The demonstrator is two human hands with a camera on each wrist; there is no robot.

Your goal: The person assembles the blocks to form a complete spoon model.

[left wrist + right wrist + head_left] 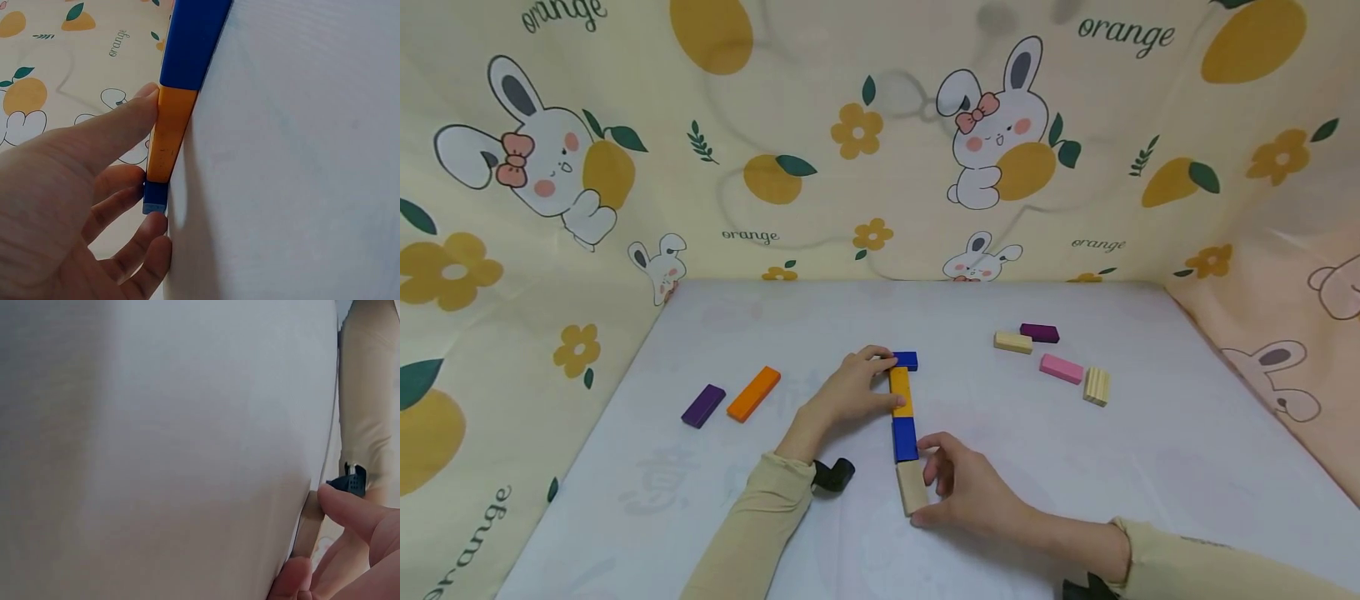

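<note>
Several wooden blocks form one end-to-end row: a small-looking far blue block (907,361), a yellow-orange block (899,385), a nearer blue block (906,439) and a plain wooden block (913,488). My left hand (853,386) spans the yellow-orange block from the left, thumb by its near end and index finger at its joint with the far blue block (155,195). From the right, my right hand (966,487) holds the plain block, its thumb at the near end. In the right wrist view, thumb and finger stand at opposite ends of that plain block (308,525).
A purple block (703,406) and an orange block (754,394) lie left of the row. At the back right are a dark purple block (1040,333), a light wooden block (1012,342), a pink block (1061,368) and a striped wooden block (1096,387). Patterned cloth hangs behind the white tabletop (647,517).
</note>
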